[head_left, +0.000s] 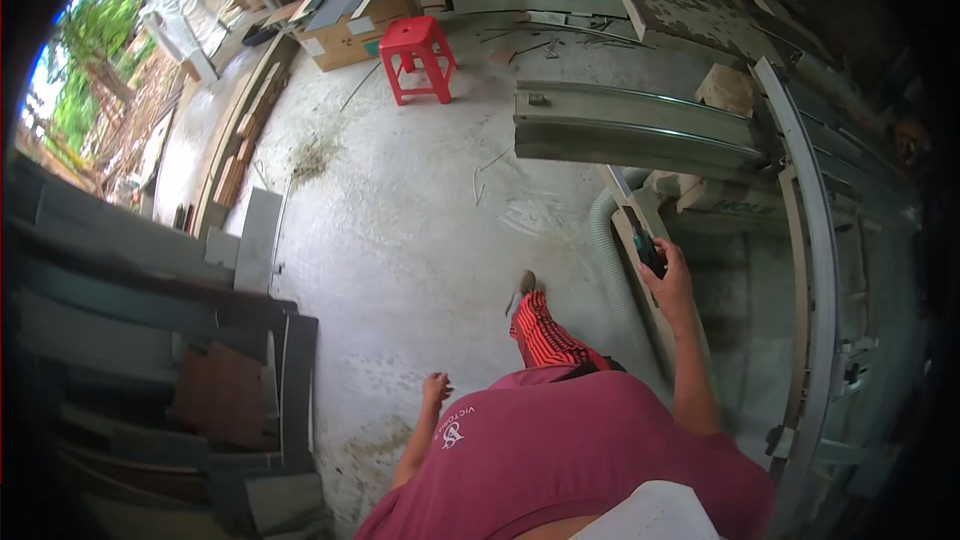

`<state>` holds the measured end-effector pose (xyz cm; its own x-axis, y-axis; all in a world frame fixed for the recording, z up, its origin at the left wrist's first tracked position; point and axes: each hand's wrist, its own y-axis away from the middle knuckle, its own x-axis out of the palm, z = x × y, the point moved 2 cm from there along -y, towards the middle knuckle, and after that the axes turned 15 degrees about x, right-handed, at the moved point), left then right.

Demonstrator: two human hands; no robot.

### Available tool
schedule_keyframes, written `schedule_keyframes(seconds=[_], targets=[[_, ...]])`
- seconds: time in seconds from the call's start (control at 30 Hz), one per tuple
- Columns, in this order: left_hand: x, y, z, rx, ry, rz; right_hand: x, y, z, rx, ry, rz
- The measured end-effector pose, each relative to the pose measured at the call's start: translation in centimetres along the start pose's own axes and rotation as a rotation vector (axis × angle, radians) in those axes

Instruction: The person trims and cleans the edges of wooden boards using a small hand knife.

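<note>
My right hand (672, 278) is closed around a small black and green tool (650, 252), whose exact kind I cannot make out. It is over a long pale machine rail (642, 208); whether the tool touches the rail is not clear. My left hand (436, 388) hangs low beside my body with its fingers curled in, and nothing shows in it. Below is the grey concrete floor (400, 240), with one of my shoes (526, 281) on it.
A sliding machine table (640, 115) juts out at the right, above a ribbed hose (606, 250). A red plastic stool (418, 55) stands ahead, near a cardboard box (345, 43). Stacked boards (215, 395) fill the left side. Scraps (550, 48) lie on the floor farther back.
</note>
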<state>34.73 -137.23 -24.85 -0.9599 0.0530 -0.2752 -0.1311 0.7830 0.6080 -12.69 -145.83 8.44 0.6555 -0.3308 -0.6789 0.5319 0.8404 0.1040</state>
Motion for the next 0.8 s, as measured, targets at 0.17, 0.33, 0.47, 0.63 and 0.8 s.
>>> schedule_keyframes(seconds=[0.17,0.33,0.47,0.63,0.8], targets=[[2.3,-11.5,-5.0,0.122,-0.373,0.079,5.8,-13.1,2.6,0.058,0.024,-0.04],[-0.5,-21.4,-17.3,0.364,-0.252,0.261,10.4,-24.0,13.3,0.061,0.018,0.037],[-2.9,-29.9,-26.1,-0.044,0.182,0.012,13.6,-31.6,18.6,-0.048,0.034,0.056],[-4.3,-39.1,-33.2,-0.037,0.129,0.014,18.8,-39.3,21.0,0.018,0.085,0.006],[-8.7,-54.6,-34.3,0.304,-0.494,0.244,26.0,-46.5,24.2,0.131,0.051,-0.089]])
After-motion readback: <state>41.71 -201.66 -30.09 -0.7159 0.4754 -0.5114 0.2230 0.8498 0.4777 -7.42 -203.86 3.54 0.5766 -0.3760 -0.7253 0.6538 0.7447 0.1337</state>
